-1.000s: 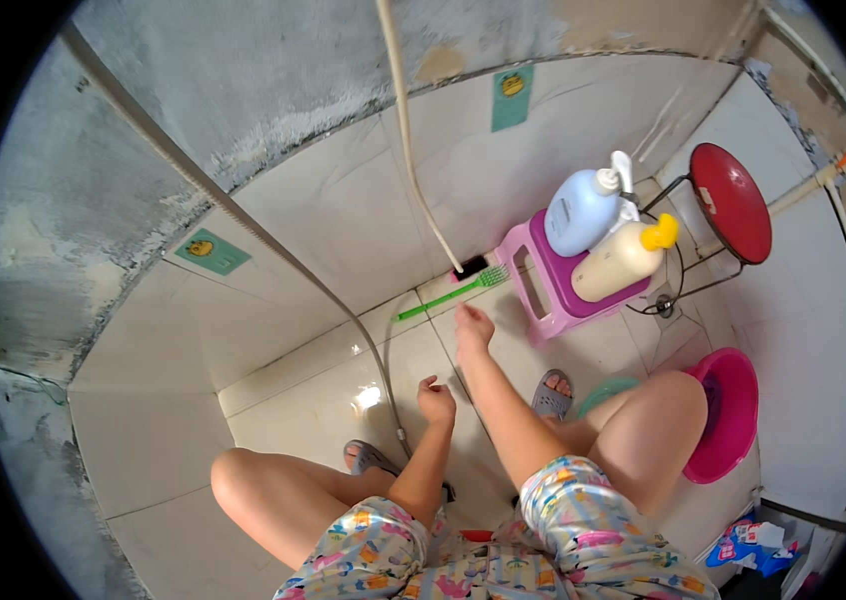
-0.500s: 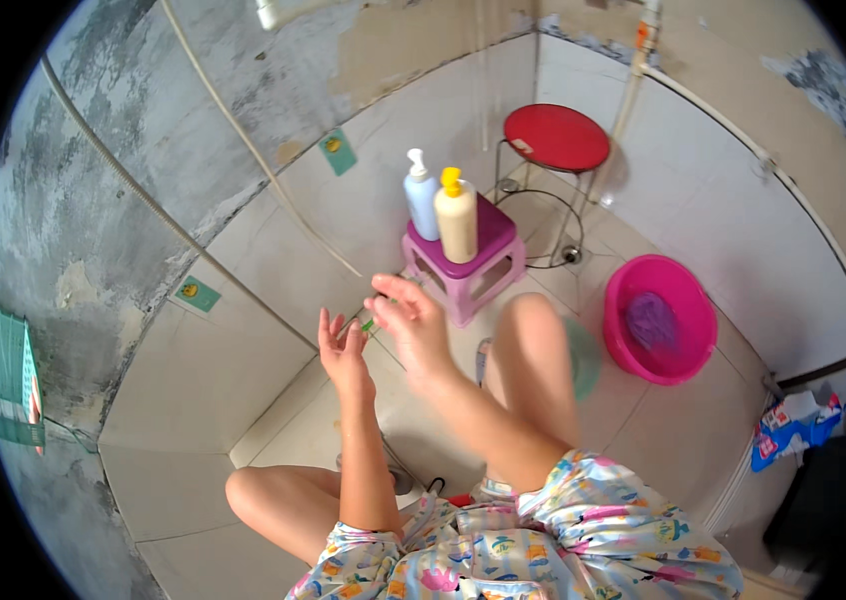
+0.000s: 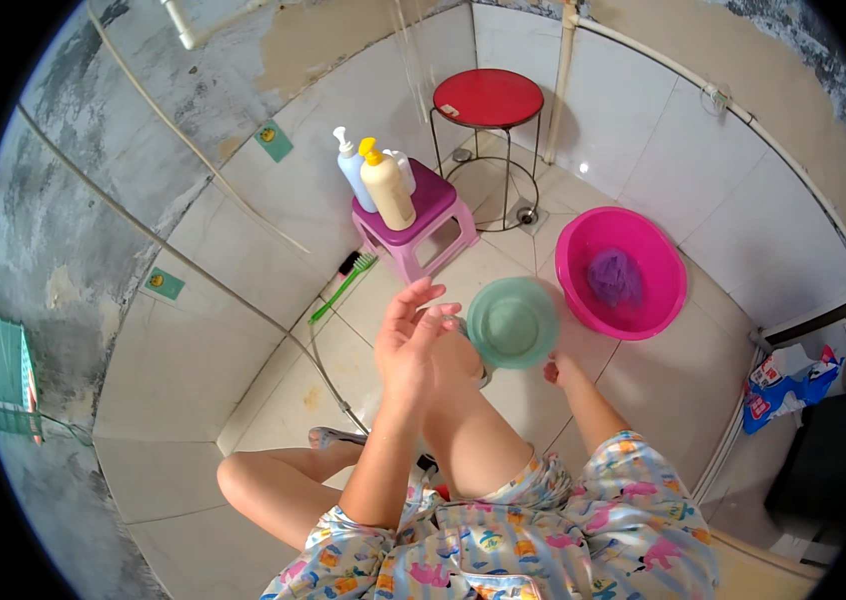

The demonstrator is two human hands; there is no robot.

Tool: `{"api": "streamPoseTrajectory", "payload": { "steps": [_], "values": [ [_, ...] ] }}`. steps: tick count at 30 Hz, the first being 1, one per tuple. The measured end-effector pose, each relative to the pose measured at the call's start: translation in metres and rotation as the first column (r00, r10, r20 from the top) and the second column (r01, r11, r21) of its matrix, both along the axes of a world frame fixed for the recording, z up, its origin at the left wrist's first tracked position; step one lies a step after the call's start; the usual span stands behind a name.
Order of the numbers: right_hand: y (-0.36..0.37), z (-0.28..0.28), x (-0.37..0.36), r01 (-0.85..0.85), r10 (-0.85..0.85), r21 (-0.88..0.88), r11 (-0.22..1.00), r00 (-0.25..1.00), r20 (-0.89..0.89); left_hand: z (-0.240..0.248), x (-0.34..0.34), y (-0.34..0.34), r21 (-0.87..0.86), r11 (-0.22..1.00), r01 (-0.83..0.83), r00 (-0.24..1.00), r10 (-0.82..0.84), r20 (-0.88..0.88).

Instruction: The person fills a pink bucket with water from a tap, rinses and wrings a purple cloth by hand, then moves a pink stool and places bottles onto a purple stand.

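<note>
My left hand (image 3: 411, 340) is raised above my bent knee, open, its fingers loosely spread with nothing visible in them. Lower and to the right, my right hand (image 3: 555, 368) is beside the near right rim of a round green plastic basin (image 3: 513, 322) on the floor. Its fingers are curled in, and whatever they may hold is hidden. A bright pink basin (image 3: 583, 300) stands just beyond, with a purple bundle (image 3: 614, 278), perhaps a mesh puff or cloth, inside it.
A purple stool (image 3: 428, 215) carries a blue pump bottle (image 3: 354, 175), a cream pump bottle (image 3: 388, 190) and a smaller white one. Behind is a red round stool (image 3: 488, 97). A green brush (image 3: 343, 287) leans by the wall near a hose (image 3: 193, 250). A blue-white packet (image 3: 788, 385) lies right.
My hands have moved apart: the right has gone down and right to the green basin, while the left stays raised. The view has shifted, and the green basin now shows fully.
</note>
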State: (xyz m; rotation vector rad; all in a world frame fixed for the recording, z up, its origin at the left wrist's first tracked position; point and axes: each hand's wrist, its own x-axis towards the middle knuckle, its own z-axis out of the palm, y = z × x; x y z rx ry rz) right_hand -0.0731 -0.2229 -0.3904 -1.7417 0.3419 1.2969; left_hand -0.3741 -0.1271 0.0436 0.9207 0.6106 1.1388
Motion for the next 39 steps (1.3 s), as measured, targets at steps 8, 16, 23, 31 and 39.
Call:
{"api": "streamPoseTrajectory", "payload": {
  "steps": [8,16,23,31,39],
  "values": [
    [0.048,0.020,-0.134,0.179,-0.182,-0.034,0.983,0.945,-0.272,0.002,-0.045,0.016,0.007,0.961,-0.277,0.957,0.277,-0.093],
    [0.113,0.093,-0.142,-0.230,0.056,0.243,0.942,0.824,0.563,-0.005,-0.077,0.063,0.018,0.853,-0.521,0.850,0.521,-0.079],
    [0.133,0.202,-0.108,-0.579,0.115,-0.209,0.788,-0.194,0.974,0.007,-0.065,0.071,0.030,0.829,-0.558,0.829,0.558,-0.022],
    [0.145,0.242,-0.067,-0.651,-0.014,-0.127,0.748,-0.207,0.978,0.019,-0.052,0.057,0.048,0.764,-0.644,0.765,0.642,0.046],
    [0.170,0.317,-0.041,-0.161,-0.196,0.713,0.683,0.900,0.391,0.032,0.007,0.054,0.062,0.801,-0.595,0.804,0.591,0.072]
  ]
}}
